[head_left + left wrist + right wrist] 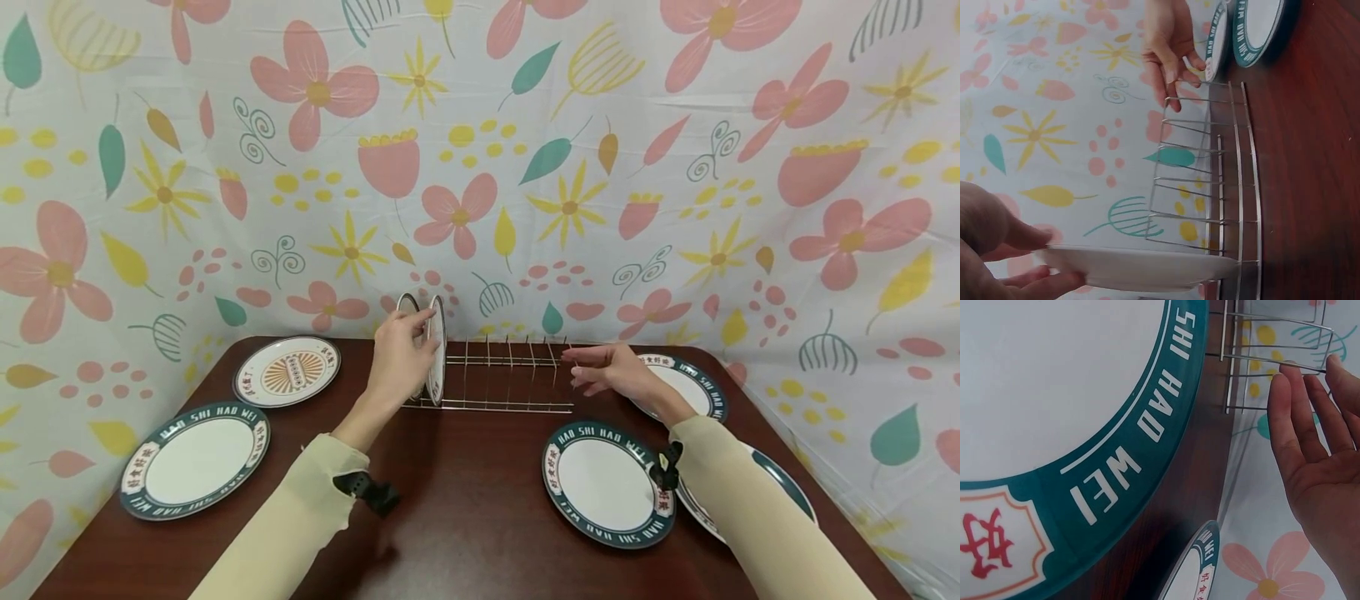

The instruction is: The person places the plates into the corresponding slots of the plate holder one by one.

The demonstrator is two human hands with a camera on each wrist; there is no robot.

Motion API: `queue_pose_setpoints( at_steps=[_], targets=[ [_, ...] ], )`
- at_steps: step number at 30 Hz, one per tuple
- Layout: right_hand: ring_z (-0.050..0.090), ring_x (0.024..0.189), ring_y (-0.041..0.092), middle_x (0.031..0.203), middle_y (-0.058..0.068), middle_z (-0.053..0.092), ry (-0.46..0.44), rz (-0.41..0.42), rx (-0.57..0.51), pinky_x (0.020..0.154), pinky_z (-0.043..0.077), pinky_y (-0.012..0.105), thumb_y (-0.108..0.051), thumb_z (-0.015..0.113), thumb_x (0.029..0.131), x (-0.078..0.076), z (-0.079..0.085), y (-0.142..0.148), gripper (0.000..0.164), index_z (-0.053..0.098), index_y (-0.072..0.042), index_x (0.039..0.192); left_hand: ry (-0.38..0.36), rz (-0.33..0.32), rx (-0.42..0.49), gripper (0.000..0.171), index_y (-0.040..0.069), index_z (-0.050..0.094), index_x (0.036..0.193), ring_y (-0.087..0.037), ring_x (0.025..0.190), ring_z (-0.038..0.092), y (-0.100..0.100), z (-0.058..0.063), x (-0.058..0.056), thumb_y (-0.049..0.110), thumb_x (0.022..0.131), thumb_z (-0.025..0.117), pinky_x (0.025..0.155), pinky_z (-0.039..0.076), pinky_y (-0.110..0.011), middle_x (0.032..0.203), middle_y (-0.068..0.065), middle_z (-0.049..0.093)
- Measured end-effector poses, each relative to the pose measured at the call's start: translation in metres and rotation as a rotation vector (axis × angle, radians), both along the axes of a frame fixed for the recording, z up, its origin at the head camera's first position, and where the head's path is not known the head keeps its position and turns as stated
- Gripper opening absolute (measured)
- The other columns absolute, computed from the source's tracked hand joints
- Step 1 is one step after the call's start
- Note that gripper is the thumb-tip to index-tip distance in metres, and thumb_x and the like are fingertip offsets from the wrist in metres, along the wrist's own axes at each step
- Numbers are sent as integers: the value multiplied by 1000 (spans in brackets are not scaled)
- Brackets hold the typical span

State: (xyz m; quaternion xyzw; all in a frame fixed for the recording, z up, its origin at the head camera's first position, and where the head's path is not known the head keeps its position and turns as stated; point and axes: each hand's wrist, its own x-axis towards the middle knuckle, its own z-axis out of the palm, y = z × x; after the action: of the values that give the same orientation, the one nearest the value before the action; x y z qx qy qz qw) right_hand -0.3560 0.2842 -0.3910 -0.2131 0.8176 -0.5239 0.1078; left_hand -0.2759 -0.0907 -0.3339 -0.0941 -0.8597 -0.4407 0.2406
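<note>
A wire dish rack [510,407] stands at the back of the table, with two plates upright in its left end. My left hand [401,354] pinches the upper edge of the right-hand plate [437,358] between thumb and fingers. The other upright plate [407,303] is mostly hidden behind that hand. In the left wrist view, the held plate [1147,269] is edge-on, its lower edge at the rack's wires [1239,162]. My right hand [611,371] is at the rack's right end, its fingers extended and apart around the end wire; the right wrist view shows the fingers [1300,419] beside it.
On the left lie a plate with an orange sunburst [288,372] and a green-rimmed plate [197,461]. On the right are more green-rimmed plates, one in front [607,483], one behind the right hand [686,385] and one partly under the right sleeve [787,483]. A patterned cloth [480,150] hangs behind.
</note>
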Motion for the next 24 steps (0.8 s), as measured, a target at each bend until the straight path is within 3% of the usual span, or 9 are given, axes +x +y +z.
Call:
queue_pose_setpoints(
  at_steps=[6,14,24],
  targets=[
    [69,111,48,148,31,54,-4,-20,9,84,62,50,-10,70,103,-2,-2,1,47,59,4,146,-34,-36,-46,47,-6,69,133,-37,109,71,-7,1,1,-13,87,74,86,61,-41,126,-24,65],
    [67,114,50,147,27,56,-22,-28,10,84,62,48,-11,71,103,-3,-5,3,47,59,3,146,-23,15,-169,45,-4,69,134,-35,107,67,-6,-1,3,-10,89,75,82,59,-42,128,-22,64],
    [71,111,42,148,27,56,-12,-35,33,84,62,48,-14,71,103,-5,-4,3,48,60,2,146,34,43,-240,44,-3,72,130,-41,115,65,-11,2,8,-9,87,76,95,56,-50,124,-21,68]
  ],
)
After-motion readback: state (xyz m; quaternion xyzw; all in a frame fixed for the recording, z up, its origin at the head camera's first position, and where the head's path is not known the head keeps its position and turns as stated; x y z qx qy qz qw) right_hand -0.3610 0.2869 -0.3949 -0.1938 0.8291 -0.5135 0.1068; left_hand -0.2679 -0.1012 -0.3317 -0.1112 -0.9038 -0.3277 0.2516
